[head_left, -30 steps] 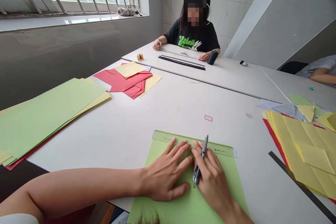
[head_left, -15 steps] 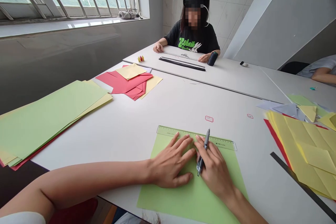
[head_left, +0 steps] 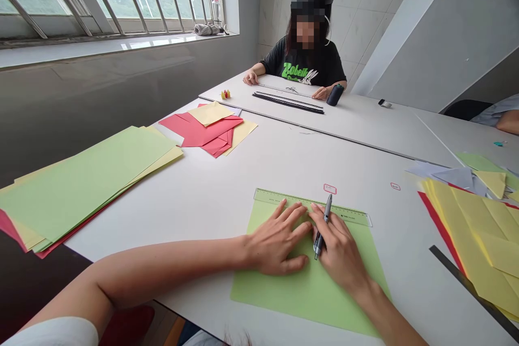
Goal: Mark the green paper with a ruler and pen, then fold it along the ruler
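Observation:
A light green paper sheet (head_left: pixel 279 297) lies on the table in front of me. Along its far edge rests a clear ruler (head_left: pixel 357 218). My left hand (head_left: pixel 279 238) lies spread on the sheet, its fingertips at the ruler's near edge and its thumb pointing right. Close beside it, my right hand (head_left: pixel 340 248) holds a grey and black pen (head_left: pixel 323 227) among its fingers, the tip pointing away from me. The right fingertips also reach the ruler. Just beyond the pen tip is a small red-framed sticker (head_left: pixel 330 189) on the table.
Stacked green, yellow and red sheets (head_left: pixel 89 173) lie left; red and yellow papers (head_left: pixel 211 127) are farther back. Folded yellow papers (head_left: pixel 478 243) and a dark strip (head_left: pixel 466 286) lie right. Across the table, a person (head_left: pixel 312 59) sits by black strips (head_left: pixel 287 102) and a dark spool (head_left: pixel 334 95).
The green sheet and ruler have slid slightly away from me, with both hands on them. The pen tip is closer to the red-framed sticker. My view has shifted a little left.

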The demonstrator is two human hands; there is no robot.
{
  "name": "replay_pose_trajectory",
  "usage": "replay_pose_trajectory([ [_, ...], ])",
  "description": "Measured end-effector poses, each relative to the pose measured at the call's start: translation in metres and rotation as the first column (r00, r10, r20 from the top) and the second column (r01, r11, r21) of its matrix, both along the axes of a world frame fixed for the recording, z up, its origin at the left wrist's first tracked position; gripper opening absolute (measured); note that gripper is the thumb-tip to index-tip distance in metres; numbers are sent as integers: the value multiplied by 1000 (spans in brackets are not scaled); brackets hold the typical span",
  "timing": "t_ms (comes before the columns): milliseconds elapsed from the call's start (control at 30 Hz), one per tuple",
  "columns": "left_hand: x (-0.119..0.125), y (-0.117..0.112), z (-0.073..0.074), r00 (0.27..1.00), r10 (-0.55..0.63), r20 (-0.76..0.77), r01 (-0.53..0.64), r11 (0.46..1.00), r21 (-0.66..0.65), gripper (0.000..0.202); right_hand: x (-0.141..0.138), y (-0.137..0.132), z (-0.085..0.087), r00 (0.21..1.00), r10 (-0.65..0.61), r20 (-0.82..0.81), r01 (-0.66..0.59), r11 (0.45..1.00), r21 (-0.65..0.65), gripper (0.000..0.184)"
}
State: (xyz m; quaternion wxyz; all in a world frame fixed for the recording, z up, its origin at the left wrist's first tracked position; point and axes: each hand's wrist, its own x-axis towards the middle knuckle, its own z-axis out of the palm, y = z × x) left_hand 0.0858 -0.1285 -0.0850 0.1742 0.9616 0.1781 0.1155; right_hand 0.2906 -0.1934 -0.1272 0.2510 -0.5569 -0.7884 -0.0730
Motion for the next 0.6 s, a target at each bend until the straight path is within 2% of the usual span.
replay_pose_trajectory([
  [100,-2,-5,1,999,43,-5,-43,999,20,61,0,-1,-1,1000,0,3,0,1000,6,51],
  [267,-11,-12,2,977,201,-67,-198,979,46,71,0,-1,-1,1000,-1,-2,1,1000,6,49],
  [600,-12,-14,-2,960,255,-113,-248,966,77,75,-2,-2,2,1000,2,-12,-3,1000,-18,45],
])
